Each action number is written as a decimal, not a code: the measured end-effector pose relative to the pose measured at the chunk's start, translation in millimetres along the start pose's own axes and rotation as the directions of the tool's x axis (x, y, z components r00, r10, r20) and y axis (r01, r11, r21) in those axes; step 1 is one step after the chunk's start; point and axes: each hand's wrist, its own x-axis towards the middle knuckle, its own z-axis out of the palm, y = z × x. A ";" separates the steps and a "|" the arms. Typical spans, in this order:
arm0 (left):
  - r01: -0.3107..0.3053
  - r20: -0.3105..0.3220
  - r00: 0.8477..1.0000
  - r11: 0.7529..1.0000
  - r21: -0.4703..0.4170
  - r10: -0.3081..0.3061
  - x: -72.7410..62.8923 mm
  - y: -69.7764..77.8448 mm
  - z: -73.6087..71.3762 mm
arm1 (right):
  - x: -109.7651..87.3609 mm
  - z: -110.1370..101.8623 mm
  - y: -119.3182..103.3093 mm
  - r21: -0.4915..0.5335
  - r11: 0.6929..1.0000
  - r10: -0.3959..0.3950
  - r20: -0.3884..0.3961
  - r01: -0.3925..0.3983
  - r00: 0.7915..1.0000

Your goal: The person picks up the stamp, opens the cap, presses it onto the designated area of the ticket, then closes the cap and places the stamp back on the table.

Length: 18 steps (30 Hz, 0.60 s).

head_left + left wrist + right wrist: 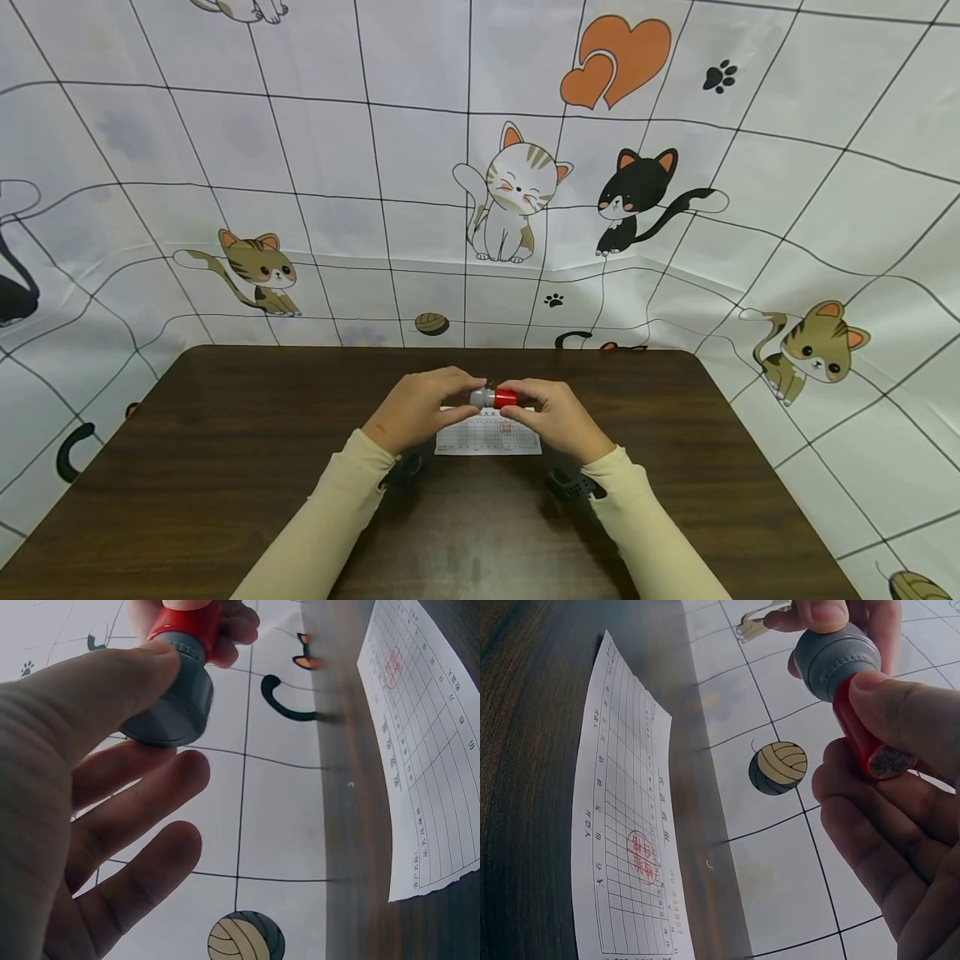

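Note:
Both hands hold a small stamp with a grey part and a red part, level above the table in the head view. My left hand (418, 410) pinches the grey part (174, 705) between thumb and fingers; its other fingers spread loosely below. At the other end, my right hand (562, 421) grips the red part (857, 724) with thumb and fingertips. A dark pattern shows on the red part's end in the right wrist view. Beneath the hands lies a printed paper form (476, 437) with a round red seal mark (641, 856).
The dark brown wooden table (247, 467) spreads around the hands. Behind it and at its sides hangs a white gridded cloth (420, 150) with cartoon cats. A dark band with a device (573, 485) sits at my right wrist, another (405, 471) at the left.

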 end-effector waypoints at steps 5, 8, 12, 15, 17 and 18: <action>0.008 -0.040 0.999 1.000 -0.011 -0.008 1.5 0.7 0.3 | 0.2 -1.8 -1.9 0.010 1.000 -0.001 -0.040 0.001 0.999; 0.021 -0.057 0.998 0.999 -0.032 -0.023 1.9 0.9 1.8 | 0.3 -2.3 -2.0 0.018 1.000 -0.004 -0.060 0.005 0.998; 0.085 -0.057 0.994 0.994 -0.066 -0.088 -0.7 -1.8 4.9 | 0.9 -1.5 2.0 0.037 0.999 0.004 -0.068 -0.002 0.998; 0.145 -0.047 0.988 0.987 -0.076 -0.149 -4.2 -6.0 7.0 | 0.8 -1.8 7.8 0.046 0.999 0.027 -0.076 -0.024 0.997; 0.176 -0.031 0.983 0.981 -0.076 -0.179 -6.9 -9.8 8.6 | -0.1 -2.1 13.1 0.051 0.998 0.051 -0.084 -0.047 0.995; 0.190 -0.016 0.981 0.979 -0.072 -0.192 -8.2 -11.8 9.5 | -1.0 -2.4 16.0 0.054 0.997 0.068 -0.089 -0.063 0.994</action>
